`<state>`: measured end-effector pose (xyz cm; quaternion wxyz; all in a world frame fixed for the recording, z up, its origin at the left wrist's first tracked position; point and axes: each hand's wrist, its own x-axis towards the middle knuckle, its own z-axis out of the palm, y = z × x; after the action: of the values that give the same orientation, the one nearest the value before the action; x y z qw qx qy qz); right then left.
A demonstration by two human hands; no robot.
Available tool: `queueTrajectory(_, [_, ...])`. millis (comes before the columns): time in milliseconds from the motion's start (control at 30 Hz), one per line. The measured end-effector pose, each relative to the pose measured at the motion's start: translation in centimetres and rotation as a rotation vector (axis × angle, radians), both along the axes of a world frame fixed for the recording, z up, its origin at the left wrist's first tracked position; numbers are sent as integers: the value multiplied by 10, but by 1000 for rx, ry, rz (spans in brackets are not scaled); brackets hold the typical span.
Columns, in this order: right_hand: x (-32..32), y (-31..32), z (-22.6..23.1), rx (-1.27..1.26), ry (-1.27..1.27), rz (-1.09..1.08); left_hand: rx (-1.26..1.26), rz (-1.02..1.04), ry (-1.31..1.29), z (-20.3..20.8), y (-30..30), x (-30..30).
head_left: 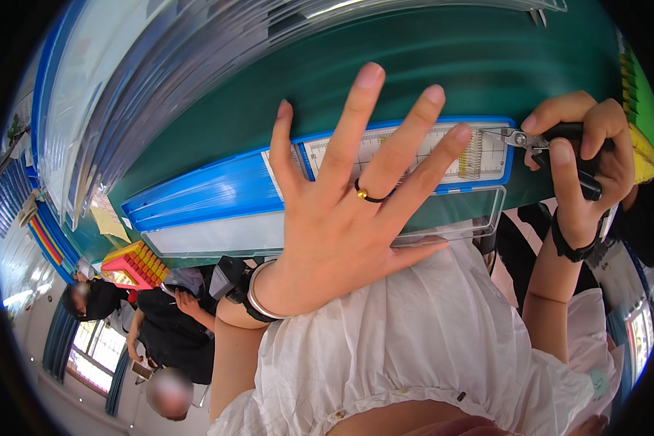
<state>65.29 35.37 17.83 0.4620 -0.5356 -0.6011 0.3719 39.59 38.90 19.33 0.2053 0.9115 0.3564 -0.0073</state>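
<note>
My left hand point(345, 192) lies palm down with fingers spread over a long blue tray point(511, 156) with a white panel marked with a ruler and grid. A black ring with a gold bead is on one of its fingers. My right hand point(616, 171), fingers curled round black handles, holds small pliers point(519, 138). Their metal jaws point left and reach over the tray's right end, next to a row of thin metal pins point(471, 154). I cannot tell whether the jaws grip one. A clear lid point(487, 215) hangs along the tray's near side.
The tray lies on a green table point(218, 142). Large clear plastic bins or sheets point(152, 94) stand at the far left. A red and yellow block point(134, 265) sits at the table's left edge, with people point(174, 330) beyond. Green and yellow items point(643, 123) stand at right.
</note>
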Motion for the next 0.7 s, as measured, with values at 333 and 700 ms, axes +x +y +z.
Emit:
queueTrajectory(333, [3,6,-4,33,0,41,-24,-19,-46,-2,4,-2])
queueTrajectory(700, [0,2,0,-8,124,14,48,-75,40,14,-3,-1])
